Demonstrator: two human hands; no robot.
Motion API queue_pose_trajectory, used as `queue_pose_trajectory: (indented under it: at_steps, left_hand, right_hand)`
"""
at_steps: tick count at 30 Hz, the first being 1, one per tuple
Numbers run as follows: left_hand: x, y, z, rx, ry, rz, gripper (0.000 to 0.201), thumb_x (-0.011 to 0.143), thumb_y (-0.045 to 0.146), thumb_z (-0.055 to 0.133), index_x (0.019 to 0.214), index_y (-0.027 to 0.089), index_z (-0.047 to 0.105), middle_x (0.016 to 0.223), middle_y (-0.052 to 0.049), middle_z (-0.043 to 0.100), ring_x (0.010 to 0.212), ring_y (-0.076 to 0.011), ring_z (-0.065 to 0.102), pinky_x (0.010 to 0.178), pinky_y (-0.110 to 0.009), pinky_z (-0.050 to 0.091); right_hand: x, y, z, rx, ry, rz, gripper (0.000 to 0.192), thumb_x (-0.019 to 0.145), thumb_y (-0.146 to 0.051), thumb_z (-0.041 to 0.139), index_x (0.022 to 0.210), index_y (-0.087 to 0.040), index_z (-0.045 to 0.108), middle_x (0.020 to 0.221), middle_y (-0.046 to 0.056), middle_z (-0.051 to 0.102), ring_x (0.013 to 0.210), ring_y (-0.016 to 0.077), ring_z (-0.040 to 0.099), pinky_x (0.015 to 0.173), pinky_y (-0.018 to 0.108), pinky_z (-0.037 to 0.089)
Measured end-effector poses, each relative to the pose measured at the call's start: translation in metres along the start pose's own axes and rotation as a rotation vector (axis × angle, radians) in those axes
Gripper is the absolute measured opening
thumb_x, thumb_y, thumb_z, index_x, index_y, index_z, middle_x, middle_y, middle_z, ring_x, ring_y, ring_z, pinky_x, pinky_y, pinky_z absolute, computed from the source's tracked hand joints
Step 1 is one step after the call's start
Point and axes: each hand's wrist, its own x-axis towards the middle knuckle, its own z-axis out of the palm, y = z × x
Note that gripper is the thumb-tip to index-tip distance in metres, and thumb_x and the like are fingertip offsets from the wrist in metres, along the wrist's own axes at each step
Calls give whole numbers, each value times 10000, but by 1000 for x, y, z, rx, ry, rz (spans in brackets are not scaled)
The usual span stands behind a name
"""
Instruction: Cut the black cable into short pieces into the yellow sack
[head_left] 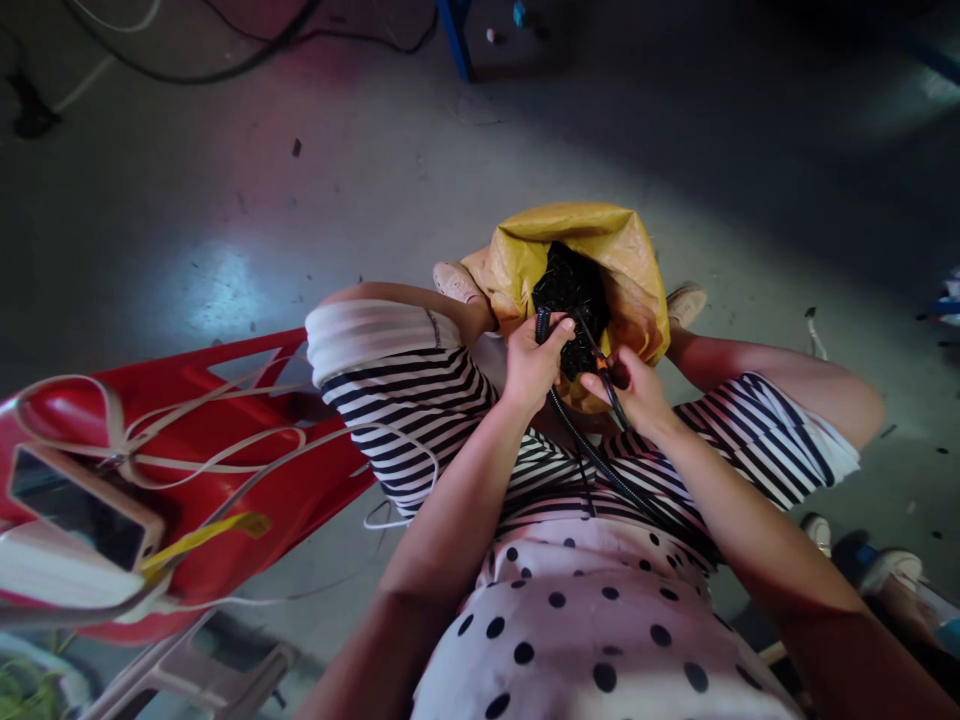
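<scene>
The person sits with knees apart above a grey concrete floor, and between the feet stands an open yellow woven sack filled with black ribbed pieces, a dark heap that reaches nearly to the sack's mouth. The left hand is closed around the end of a black corrugated flexible tube right at the sack's opening, its grip clamped on the tube's tip; the tube runs back from there across the striped lap toward the body. The right hand, just beside the left, pinches a thin dark wire with a small orange fitting between thumb and forefinger, so both grips are shut on something. Judging from how things lie, the wire and tube end are held together at the sack's mouth, and the joining or threading looks under way rather than finished; the heap in the sack suggests much stock is left. Whether the wire already enters the tube cannot be told, as the fingers cover that spot. The dim light blurs the black pieces into one mass, the tube's far end is lost under the arms, and the red plastic chair at the left, draped with white cords, is cut off by the frame.
</scene>
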Motion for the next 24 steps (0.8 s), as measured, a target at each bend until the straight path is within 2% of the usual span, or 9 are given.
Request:
queue_pose_trajectory:
  at_steps: [7,13,16,19,21,24]
  left_hand:
    - [-2,3,0,5,-11,10,278,925,359,897,1027,154,740,764,33,712,366,-21,398,346,-204,307]
    - [1,-6,-4,77,-33,40,240,936,351,874,1040,167,761,782,21,720,396,-41,411,374,-218,333]
    - [5,-11,-8,179,-55,111,232,920,350,881,1041,175,789,787,4,726,494,-84,519,459,-217,414]
    - [9,-15,-11,273,-92,204,170,890,296,883,979,180,797,881,-41,782,744,-169,699,642,-239,545]
    - [12,-18,-12,304,-116,214,136,880,272,873,944,184,791,917,-57,800,864,-206,738,720,-256,577]
    - [17,-27,-10,299,-120,145,119,892,262,849,953,187,779,845,-38,764,778,-189,700,653,-243,547]
  right_hand:
    - [1,1,1,-40,7,0,662,778,-898,751,885,-280,539,798,14,699,737,235,635,668,337,463]
    - [1,-1,-1,-29,-8,13,672,779,-918,730,902,-285,538,815,17,707,755,244,646,684,347,465]
    - [3,2,-2,-30,-29,10,670,796,-917,719,918,-283,539,819,11,703,758,240,647,687,347,471]
    - [7,8,-4,-50,-71,28,669,811,-907,728,970,-279,557,872,13,732,794,245,679,706,347,501]
    - [9,13,-3,-86,-87,53,668,822,-908,728,967,-277,564,866,16,736,798,248,690,705,345,509]
    - [11,20,-1,-122,-86,61,675,842,-930,701,891,-273,553,788,20,710,764,247,684,678,342,507]
